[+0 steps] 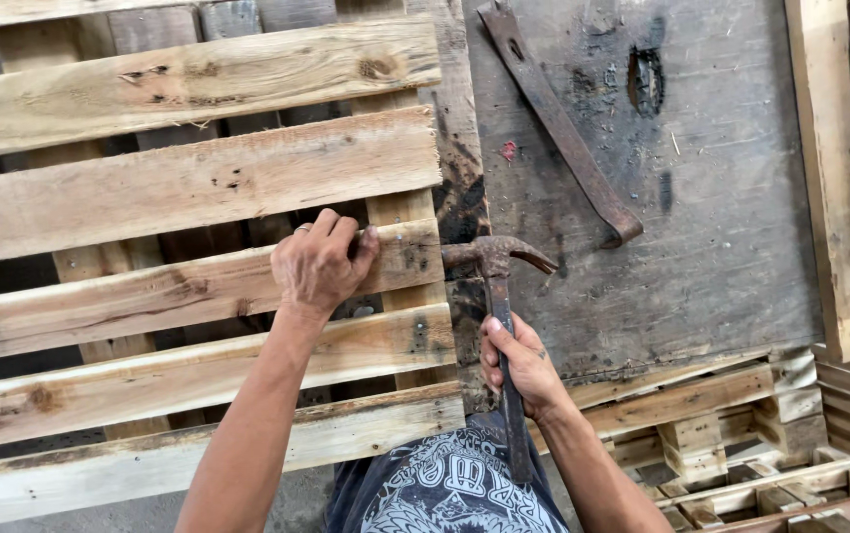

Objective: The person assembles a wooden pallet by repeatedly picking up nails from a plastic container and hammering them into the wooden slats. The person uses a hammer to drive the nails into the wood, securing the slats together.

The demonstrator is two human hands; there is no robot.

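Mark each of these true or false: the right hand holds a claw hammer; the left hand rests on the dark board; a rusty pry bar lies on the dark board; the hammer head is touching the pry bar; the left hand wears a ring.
1. The right hand holds a claw hammer. True.
2. The left hand rests on the dark board. False: it presses on a pale pallet slat.
3. A rusty pry bar lies on the dark board. True.
4. The hammer head touches the pry bar. False: the two are apart.
5. The left hand wears a ring. True.
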